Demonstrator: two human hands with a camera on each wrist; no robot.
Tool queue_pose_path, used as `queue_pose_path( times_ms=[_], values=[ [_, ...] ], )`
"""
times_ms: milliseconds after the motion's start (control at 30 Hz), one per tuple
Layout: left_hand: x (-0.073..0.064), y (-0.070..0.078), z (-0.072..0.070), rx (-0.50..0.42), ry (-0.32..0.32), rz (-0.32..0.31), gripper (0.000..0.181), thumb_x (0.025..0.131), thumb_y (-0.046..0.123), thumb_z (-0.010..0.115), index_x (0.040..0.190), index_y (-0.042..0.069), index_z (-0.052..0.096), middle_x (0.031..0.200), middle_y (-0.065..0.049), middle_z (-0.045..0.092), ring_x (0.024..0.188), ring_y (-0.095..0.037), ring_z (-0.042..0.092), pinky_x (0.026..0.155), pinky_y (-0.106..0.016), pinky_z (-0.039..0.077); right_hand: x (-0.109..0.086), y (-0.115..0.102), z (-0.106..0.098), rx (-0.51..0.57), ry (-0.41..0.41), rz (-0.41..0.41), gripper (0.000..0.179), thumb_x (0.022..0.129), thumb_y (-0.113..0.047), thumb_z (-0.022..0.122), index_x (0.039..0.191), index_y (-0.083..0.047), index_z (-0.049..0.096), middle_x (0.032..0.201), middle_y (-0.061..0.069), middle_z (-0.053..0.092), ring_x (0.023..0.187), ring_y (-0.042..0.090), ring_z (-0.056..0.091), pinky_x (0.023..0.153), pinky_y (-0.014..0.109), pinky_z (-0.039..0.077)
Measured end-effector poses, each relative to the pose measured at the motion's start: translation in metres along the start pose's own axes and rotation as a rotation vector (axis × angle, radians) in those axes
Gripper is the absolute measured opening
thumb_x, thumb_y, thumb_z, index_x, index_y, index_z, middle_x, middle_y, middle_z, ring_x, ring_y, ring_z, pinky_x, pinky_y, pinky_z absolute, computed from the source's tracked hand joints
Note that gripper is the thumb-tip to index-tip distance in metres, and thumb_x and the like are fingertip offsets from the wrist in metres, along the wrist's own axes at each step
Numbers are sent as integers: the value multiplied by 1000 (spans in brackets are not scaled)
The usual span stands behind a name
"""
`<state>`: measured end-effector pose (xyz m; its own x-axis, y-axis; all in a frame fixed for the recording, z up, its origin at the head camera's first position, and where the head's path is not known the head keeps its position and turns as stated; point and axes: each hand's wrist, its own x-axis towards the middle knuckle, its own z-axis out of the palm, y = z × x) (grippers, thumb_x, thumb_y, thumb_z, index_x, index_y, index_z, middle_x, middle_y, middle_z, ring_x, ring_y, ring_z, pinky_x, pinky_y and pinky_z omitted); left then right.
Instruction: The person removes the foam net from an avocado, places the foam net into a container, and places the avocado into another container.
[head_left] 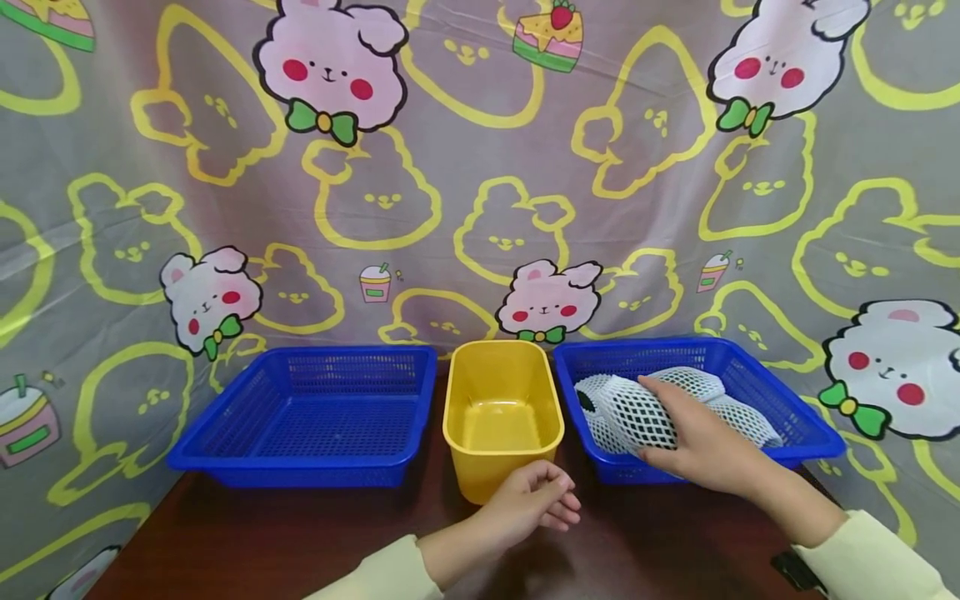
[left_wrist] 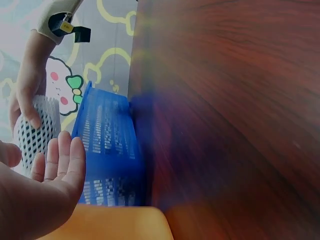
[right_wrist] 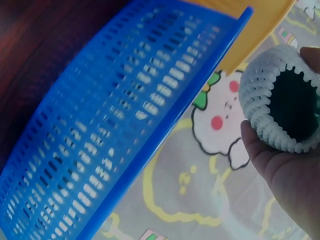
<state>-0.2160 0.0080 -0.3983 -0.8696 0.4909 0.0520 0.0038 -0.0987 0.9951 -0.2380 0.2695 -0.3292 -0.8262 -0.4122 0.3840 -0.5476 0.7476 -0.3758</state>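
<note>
Tub (head_left: 487,477) between left basket (head_left: 300,475), right basket (head_left: 630,472); wrapped items (head_left: 688,382) in latter.

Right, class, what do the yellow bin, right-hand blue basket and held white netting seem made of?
Yellow bin: probably glossy plastic; its smooth inside catches bright reflections. Right-hand blue basket: likely plastic, with rim sheen and slotted walls. Held white netting: perhaps foam, matte, judging by its thick, rounded strands.

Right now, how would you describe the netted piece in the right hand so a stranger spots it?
On the dark table, find the yellow bin, then the blue basket to its right. The netted piece is there, white mesh over something dark. Unlike its neighbours, lying in the basket, it is gripped by the right hand.
</note>
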Motion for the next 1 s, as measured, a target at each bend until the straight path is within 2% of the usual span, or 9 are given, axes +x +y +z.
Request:
queue_pose_path(
  times_ms=[167, 400, 533, 700, 867, 1000],
  values=[
    [-10, 0, -17, 85, -32, 67, 22, 102, 9, 50, 104, -12, 55, 91, -20, 66, 85, -41, 67, 73, -43, 57, -5, -11, 10, 5, 20, -71, 88, 75, -25, 84, 143, 3, 36, 134, 18, 51, 116, 30, 53, 93, 55, 43],
    [-26, 4, -37, 238, -57, 137, 18, 100, 8, 53, 104, -9, 59, 93, -11, 66, 86, -27, 67, 73, -32, 56, -16, -28, 25, 29, 35, -180, 87, 72, -23, 86, 142, -4, 39, 130, 1, 53, 106, 11, 55, 88, 37, 51],
    [-34, 6, -49, 318, -74, 162, 15, 98, 9, 56, 104, -5, 61, 92, -7, 66, 84, -19, 66, 73, -28, 54, -22, -37, 32, 77, 8, -203, 89, 72, -24, 87, 145, -11, 38, 134, -4, 50, 110, 10, 53, 90, 35, 50],
    [-43, 6, -65, 394, -91, 188, 13, 96, 11, 59, 103, 0, 64, 90, -6, 66, 83, -19, 65, 71, -26, 53, -25, -47, 41, 143, -60, -247, 92, 73, -26, 86, 147, -18, 33, 132, -8, 48, 108, 10, 53, 89, 35, 51],
    [-50, 6, -79, 417, -98, 200, 13, 95, 11, 61, 102, 2, 65, 93, -10, 67, 86, -18, 66, 74, -25, 53, -27, -54, 53, 166, -90, -339, 90, 74, -23, 85, 147, -12, 33, 133, -6, 47, 109, 11, 52, 90, 35, 50],
    [-54, 4, -88, 417, -121, 206, 13, 95, 11, 61, 102, 0, 65, 94, -12, 67, 86, -18, 67, 75, -25, 54, -28, -58, 63, 199, -180, -340, 90, 76, -22, 84, 148, -15, 31, 138, -5, 44, 114, 11, 50, 96, 36, 47]
  ],
)
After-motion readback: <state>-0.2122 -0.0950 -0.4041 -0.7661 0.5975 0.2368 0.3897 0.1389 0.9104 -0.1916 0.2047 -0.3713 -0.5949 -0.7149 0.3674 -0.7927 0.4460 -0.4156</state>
